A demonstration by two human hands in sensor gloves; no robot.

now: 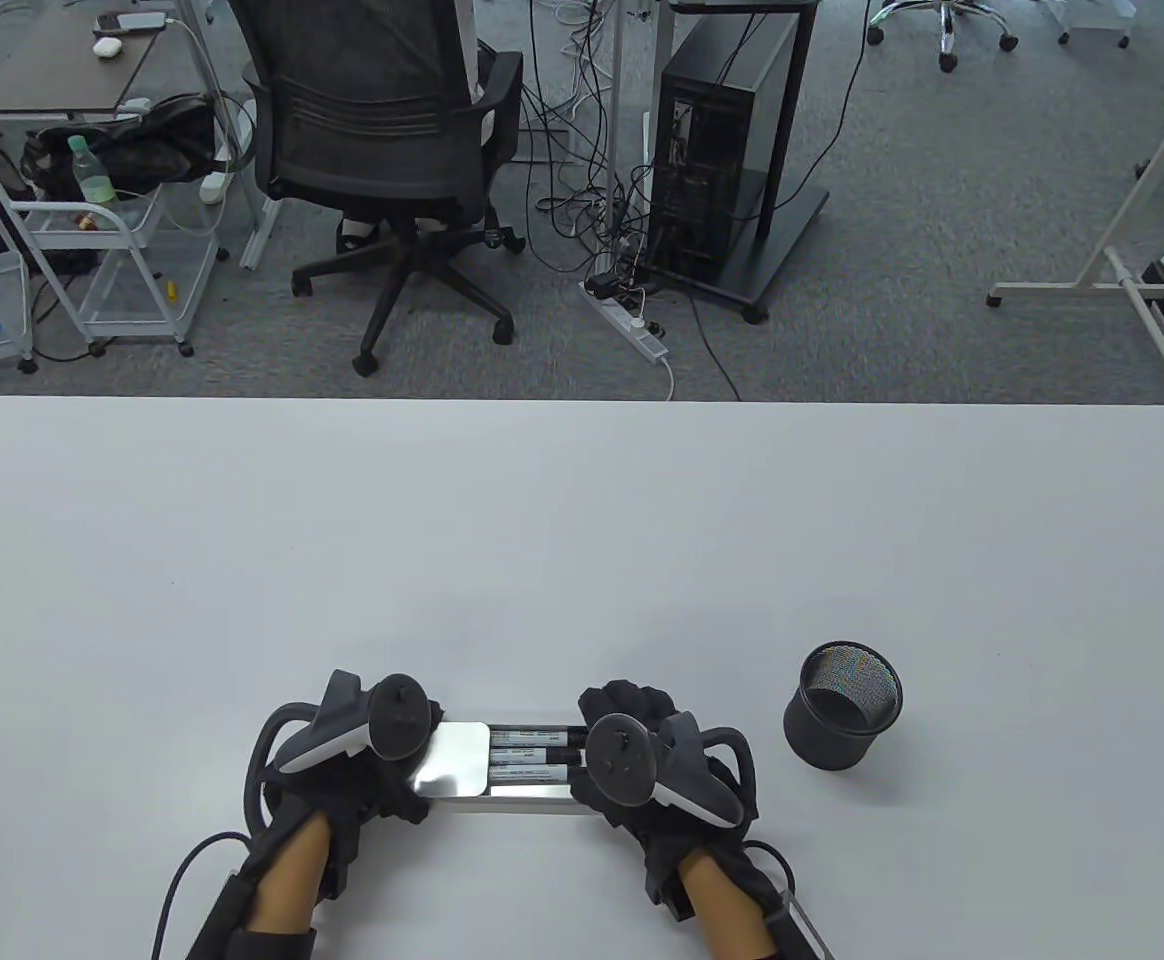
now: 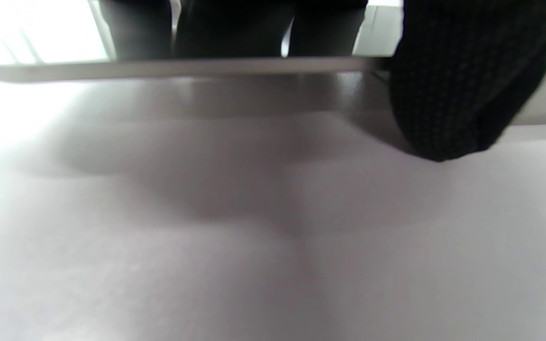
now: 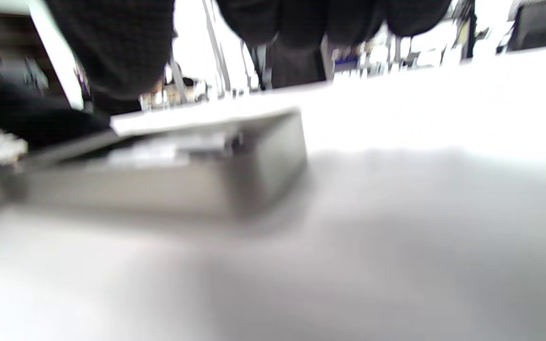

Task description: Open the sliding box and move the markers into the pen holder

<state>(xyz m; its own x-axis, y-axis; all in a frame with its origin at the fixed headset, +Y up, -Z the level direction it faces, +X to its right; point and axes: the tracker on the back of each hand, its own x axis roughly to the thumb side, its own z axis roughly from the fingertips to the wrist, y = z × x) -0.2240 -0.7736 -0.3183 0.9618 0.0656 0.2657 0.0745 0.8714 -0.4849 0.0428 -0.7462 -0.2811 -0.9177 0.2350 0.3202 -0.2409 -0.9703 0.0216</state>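
Observation:
A silver sliding box (image 1: 514,797) lies near the table's front edge between my two hands. Its lid (image 1: 454,758) is slid partway to the left, exposing black markers (image 1: 532,752) that lie side by side inside. My left hand (image 1: 397,790) grips the lid; in the left wrist view the thumb (image 2: 458,85) presses the lid's near edge (image 2: 173,68) and fingers lie over its top. My right hand (image 1: 622,718) curls over the box's right end; its wrist view shows the box (image 3: 159,184) blurred beneath the fingers (image 3: 112,47). A black mesh pen holder (image 1: 842,718) stands upright to the right.
The white table (image 1: 582,540) stretches away behind the box. Beyond its far edge are an office chair (image 1: 382,150), a computer tower (image 1: 722,150) and cables on the floor.

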